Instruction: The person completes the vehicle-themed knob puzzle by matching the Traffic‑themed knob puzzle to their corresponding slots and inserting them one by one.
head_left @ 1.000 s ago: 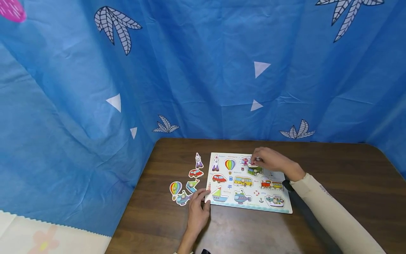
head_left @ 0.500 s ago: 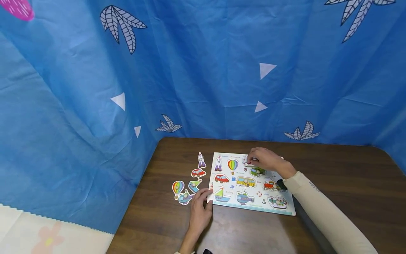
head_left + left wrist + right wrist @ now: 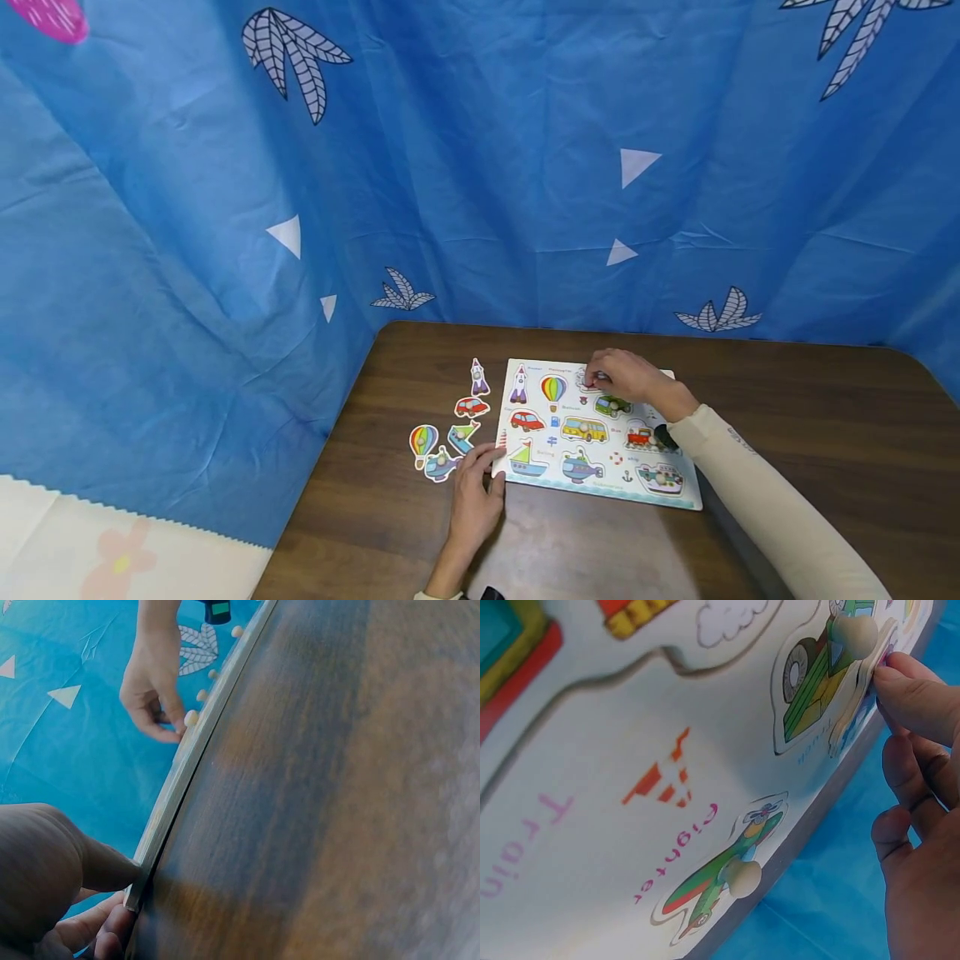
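Observation:
A white wooden puzzle board (image 3: 615, 485) with vehicle pictures lies on the brown table. My left hand (image 3: 476, 500) holds its near left corner; the left wrist view shows the thumb against the board's edge and fingers lower down. At the board's far side, my right hand (image 3: 630, 375) pinches a puzzle piece (image 3: 859, 701) at the helicopter spot. That piece is tilted and largely covered by the fingers. Beside it sits the green truck piece (image 3: 613, 406) with its knob. A fighter plane piece (image 3: 739, 855) lies in its slot in the right wrist view.
Left of the board lie loose pieces: a rocket (image 3: 479, 379), a red car (image 3: 471, 407), a sailboat (image 3: 462, 435), a balloon (image 3: 423, 443) and a submarine (image 3: 441, 465). Bus (image 3: 584, 429), train (image 3: 641, 437) and ship (image 3: 661, 478) are on the board. A blue curtain (image 3: 465, 167) hangs behind.
My right hand has moved slightly left over the board, bringing the piece onto the helicopter spot, and has since barely moved. My left hand stays at the corner. The head view has shifted a little.

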`<state>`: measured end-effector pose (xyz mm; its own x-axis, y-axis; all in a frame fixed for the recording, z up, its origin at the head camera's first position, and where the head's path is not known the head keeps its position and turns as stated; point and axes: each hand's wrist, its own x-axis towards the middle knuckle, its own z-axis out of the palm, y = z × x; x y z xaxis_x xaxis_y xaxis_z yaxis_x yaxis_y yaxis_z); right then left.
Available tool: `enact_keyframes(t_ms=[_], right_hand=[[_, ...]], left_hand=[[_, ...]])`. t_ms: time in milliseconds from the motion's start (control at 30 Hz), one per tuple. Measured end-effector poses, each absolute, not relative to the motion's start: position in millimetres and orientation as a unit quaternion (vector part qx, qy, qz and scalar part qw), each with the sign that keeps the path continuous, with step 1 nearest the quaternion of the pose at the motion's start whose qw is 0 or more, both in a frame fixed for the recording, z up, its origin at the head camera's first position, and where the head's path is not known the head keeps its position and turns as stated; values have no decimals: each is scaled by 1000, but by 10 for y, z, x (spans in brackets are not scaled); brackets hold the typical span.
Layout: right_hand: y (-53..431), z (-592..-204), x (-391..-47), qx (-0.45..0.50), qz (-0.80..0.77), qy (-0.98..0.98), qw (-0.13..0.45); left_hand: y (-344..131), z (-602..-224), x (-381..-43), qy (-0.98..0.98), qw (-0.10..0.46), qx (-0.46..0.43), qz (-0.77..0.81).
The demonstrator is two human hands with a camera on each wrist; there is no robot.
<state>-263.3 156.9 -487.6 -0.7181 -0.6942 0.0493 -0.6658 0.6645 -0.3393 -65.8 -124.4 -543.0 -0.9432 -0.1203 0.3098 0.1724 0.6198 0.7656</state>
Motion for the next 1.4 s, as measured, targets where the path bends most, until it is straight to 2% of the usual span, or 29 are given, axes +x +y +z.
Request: enact_keyframes(t_ms=[533,867,1133,1400], right_hand=[[1519,-4925,-2595,-340,-172,923,49],[1593,-4990,-2508,-328,-195,924,29],[1923,-4940,-2202,-282,-236,930,-22],[2231,-4861,-1735,-273,-266,924,-31]], left_hand=[[-1242,-5438,-656,-884,168,-16,-437],[-1240,-5441,-649,-883,168,-15,-439],[-1243,-5437,-656,-881,172,-19,-440],[-1258,-5436,-660,-882,165,-14,-440]])
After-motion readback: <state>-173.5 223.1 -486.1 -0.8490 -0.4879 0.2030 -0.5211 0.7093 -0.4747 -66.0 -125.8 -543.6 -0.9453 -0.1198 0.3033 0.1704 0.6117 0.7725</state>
